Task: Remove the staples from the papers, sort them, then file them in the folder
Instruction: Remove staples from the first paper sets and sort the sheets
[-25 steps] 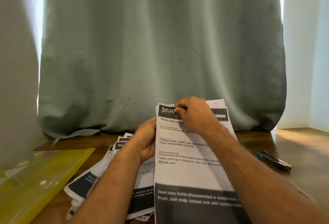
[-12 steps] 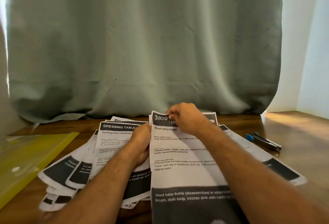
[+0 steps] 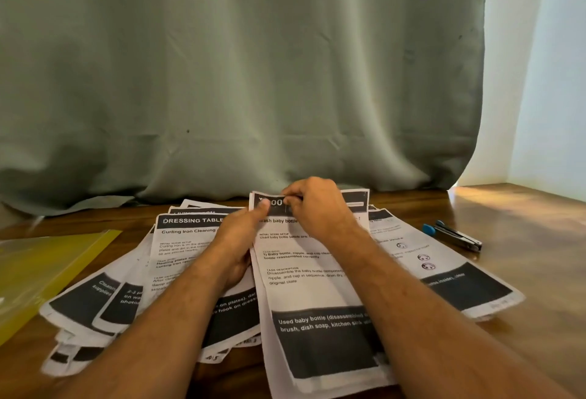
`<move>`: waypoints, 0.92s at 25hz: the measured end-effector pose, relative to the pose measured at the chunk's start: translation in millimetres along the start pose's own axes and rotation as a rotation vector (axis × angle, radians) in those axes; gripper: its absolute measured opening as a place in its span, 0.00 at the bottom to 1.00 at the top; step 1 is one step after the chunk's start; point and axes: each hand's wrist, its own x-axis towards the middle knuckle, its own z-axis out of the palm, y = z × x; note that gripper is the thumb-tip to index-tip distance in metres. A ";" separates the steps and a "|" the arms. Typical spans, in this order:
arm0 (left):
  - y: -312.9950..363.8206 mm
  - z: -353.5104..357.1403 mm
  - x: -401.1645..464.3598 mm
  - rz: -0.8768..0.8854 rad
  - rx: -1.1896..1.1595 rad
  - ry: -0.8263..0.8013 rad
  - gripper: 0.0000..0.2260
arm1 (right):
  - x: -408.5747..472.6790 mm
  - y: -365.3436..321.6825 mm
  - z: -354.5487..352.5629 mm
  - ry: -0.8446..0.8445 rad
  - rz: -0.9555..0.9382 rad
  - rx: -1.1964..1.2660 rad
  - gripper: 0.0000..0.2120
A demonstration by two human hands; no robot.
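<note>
Left hand (image 3: 236,240): thumb pinching top-left corner of "Wash baby bottle" sheet (image 3: 304,278). Right hand (image 3: 320,208): fingertips pinching same top edge. Sheet overlies fanned papers (image 3: 177,259) on wooden table (image 3: 523,240). Yellow folder (image 3: 41,268) far left; staple remover (image 3: 453,235) right.

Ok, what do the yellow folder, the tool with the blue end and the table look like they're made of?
Folder: probably thin plastic, since it is see-through yellow with glossy glare.
Tool: apparently shiny metal arms with a blue end, likely plastic.
Table: looks like brown wood or wood-look laminate with a smooth sheen, reflecting window light; which one cannot be told.
</note>
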 end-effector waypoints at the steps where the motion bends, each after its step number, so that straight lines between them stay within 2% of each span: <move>1: -1.5 -0.5 -0.2 0.033 0.047 0.001 0.09 | -2.7 -0.6 0.2 0.003 -0.003 0.007 0.10; 6: 0.1 -2.5 -2.1 0.101 0.059 0.043 0.08 | -18.3 -10.0 -4.3 0.013 -0.038 0.000 0.21; 12: 2.5 4.5 -4.3 0.140 0.077 0.075 0.08 | -14.0 -6.3 -8.8 0.060 -0.052 0.009 0.09; 17: 4.8 4.9 -4.9 0.214 0.077 0.090 0.08 | -14.1 -8.6 -7.3 0.070 -0.042 0.034 0.08; 21: 6.1 6.3 -8.9 0.258 0.111 0.092 0.09 | -17.7 -14.1 -8.1 0.079 -0.049 0.074 0.15; 23: 6.0 6.4 -9.7 0.267 0.143 0.119 0.10 | -16.9 -14.4 -7.9 0.089 -0.062 0.052 0.14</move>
